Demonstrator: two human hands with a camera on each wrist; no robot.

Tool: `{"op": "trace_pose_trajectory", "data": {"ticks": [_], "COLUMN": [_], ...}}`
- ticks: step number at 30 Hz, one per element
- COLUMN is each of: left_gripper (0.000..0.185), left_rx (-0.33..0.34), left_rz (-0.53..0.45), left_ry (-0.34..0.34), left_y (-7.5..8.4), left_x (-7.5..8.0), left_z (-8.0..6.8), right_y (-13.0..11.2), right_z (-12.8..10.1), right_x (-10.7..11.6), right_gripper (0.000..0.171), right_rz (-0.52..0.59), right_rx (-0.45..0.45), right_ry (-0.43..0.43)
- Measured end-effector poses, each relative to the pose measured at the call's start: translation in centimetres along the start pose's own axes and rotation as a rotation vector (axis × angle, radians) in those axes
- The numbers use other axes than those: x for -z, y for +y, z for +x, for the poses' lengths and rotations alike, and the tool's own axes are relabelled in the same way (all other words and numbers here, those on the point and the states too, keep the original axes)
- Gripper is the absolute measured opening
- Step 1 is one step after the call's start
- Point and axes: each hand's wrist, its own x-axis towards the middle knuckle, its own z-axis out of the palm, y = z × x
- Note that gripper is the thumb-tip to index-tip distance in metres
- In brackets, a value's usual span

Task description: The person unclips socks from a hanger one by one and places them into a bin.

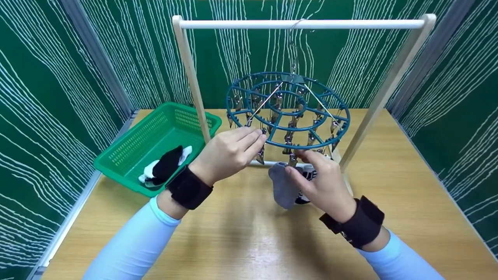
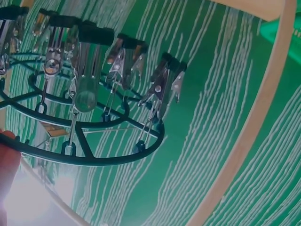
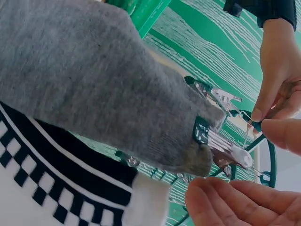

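Observation:
A grey sock (image 1: 286,186) hangs from a metal clip (image 3: 225,148) under the round green clip hanger (image 1: 311,147). Behind it is a black-and-white checkered sock (image 3: 70,174). My right hand (image 1: 323,181) is beside the grey sock's clipped end, thumb and fingers spread apart with the clip between them in the right wrist view. On the near left of the hanger, my left hand (image 1: 237,149) pinches the ring's rim between thumb and fingers. Bare clips (image 2: 87,70) dangle near it in the left wrist view.
The hanger's hook sits on the white bar of a wooden stand (image 1: 241,24). Left of the stand, a green basket (image 1: 136,136) holds black and white socks (image 1: 167,165). Green walls with white wavy lines enclose the wooden table (image 1: 397,186).

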Motion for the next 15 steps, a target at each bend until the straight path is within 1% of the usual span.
{"op": "trace_pose_trajectory", "data": {"ticks": [6, 10, 15], "left_gripper": [0.021, 0.023, 0.023], "left_rx": [0.011, 0.022, 0.033], "left_rz": [-0.004, -0.014, -0.019], "left_ry": [-0.007, -0.012, -0.010], "left_y": [0.00, -0.04, -0.02], "left_x": [-0.10, -0.18, -0.33], "left_z": [-0.29, -0.48, -0.66], "right_y": [0.12, 0.17, 0.40], "right_z": [0.46, 0.76, 1.03], "right_x": [-0.59, -0.83, -1.10], "right_gripper": [0.019, 0.017, 0.014], "right_rz": [0.065, 0.067, 0.072], "right_rx": [-0.058, -0.089, -0.077], "right_ry": [-0.014, -0.017, -0.006]}}
